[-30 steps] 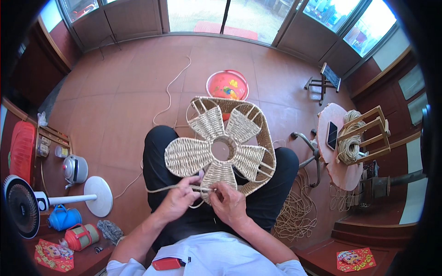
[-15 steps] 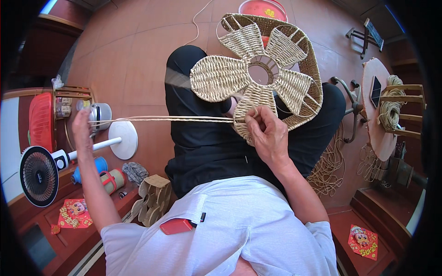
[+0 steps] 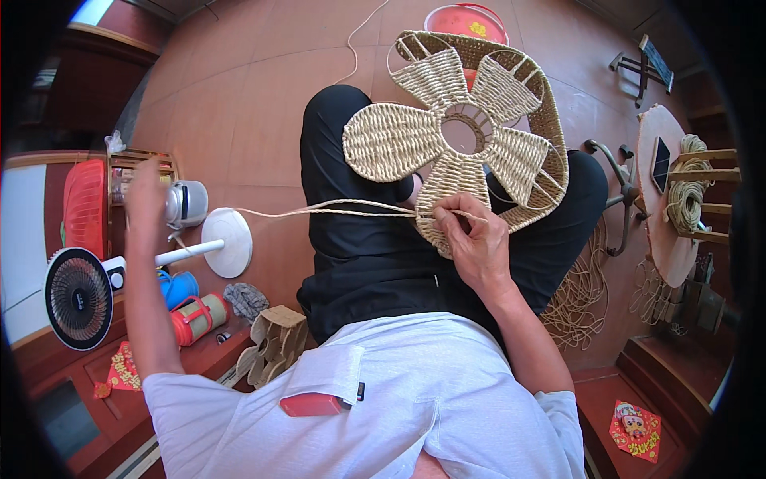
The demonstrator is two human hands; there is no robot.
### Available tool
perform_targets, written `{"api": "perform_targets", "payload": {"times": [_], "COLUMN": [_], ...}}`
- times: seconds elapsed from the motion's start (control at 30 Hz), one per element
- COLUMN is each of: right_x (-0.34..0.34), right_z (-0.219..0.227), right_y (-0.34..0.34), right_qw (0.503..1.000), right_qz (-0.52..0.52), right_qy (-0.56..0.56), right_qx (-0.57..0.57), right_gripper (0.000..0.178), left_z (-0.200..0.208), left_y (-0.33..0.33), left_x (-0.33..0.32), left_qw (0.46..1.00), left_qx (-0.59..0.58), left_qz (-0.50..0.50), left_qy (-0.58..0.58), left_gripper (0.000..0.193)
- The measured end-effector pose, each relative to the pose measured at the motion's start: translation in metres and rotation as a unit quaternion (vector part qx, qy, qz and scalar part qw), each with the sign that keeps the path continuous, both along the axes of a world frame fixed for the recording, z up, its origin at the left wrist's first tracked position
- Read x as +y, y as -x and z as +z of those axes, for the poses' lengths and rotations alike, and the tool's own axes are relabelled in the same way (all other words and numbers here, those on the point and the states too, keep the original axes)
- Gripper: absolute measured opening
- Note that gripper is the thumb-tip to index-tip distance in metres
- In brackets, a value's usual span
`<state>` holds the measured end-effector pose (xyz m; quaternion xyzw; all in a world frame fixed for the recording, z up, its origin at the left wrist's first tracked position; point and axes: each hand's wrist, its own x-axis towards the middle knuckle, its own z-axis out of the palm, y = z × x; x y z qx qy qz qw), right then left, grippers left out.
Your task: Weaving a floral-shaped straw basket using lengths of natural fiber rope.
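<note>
"How did your hands stand?"

"I had two at work. My right hand [image 3: 479,243] was closed to a pinch, thumb against finger, on the cord [image 3: 343,211] at the bottom petal [image 3: 455,180]. My left hand [image 3: 145,195] was raised well out to the left, too blurred for me to tell whether it gripped anything."

"And the cord?"

"Two strands of it ran leftward from the pinch, over my dark trousers [image 3: 359,263]."

"Where was the woven flower [image 3: 459,165]?"

"Above my lap, in front of one squarish woven basket [image 3: 554,136]. I counted five petals around one round hole; three of them had bare frame at their outer ends."

"What else was near?"

"On my left, one fan [image 3: 78,299], one kettle [image 3: 190,203] and two flasks [image 3: 199,318], one blue, one red and green. On my right, one heap of loose cord [image 3: 578,299] on the floor. Ahead, one red tub [image 3: 463,24]."
</note>
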<state>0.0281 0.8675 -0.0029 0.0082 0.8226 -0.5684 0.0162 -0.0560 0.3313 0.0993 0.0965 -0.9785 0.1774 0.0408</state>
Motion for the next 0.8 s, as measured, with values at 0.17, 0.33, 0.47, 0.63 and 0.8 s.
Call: {"api": "perform_targets", "payload": {"times": [0.17, 0.33, 0.47, 0.63, 0.8], "right_x": [0.002, 0.002, 0.005, 0.030, 0.060], "right_z": [-0.004, -0.002, 0.006, 0.016, 0.023], "right_y": [-0.001, 0.000, -0.002, -0.013, -0.019], "right_qw": [1.000, 0.999, 0.999, 0.998, 0.996], "right_qz": [0.004, 0.011, 0.012, -0.047, -0.075], "right_qy": [-0.015, -0.018, 0.032, 0.009, -0.042], "right_qx": [-0.007, -0.027, 0.020, 0.047, -0.004], "right_gripper": [0.009, 0.009, 0.008, 0.014, 0.037], "left_z": [-0.056, -0.095, -0.087, -0.036, -0.006], "left_y": [-0.055, -0.057, -0.053, -0.056, -0.064], "left_x": [0.239, 0.318, 0.311, 0.275, 0.265], "left_qw": [0.841, 0.805, 0.780, 0.799, 0.791], "left_qx": [-0.104, -0.129, -0.131, -0.029, -0.030], "left_qz": [-0.283, -0.328, -0.327, -0.139, -0.132], "left_qy": [-0.449, -0.477, -0.517, -0.584, -0.596], "left_gripper": [0.026, 0.021, 0.014, 0.015, 0.015]}}
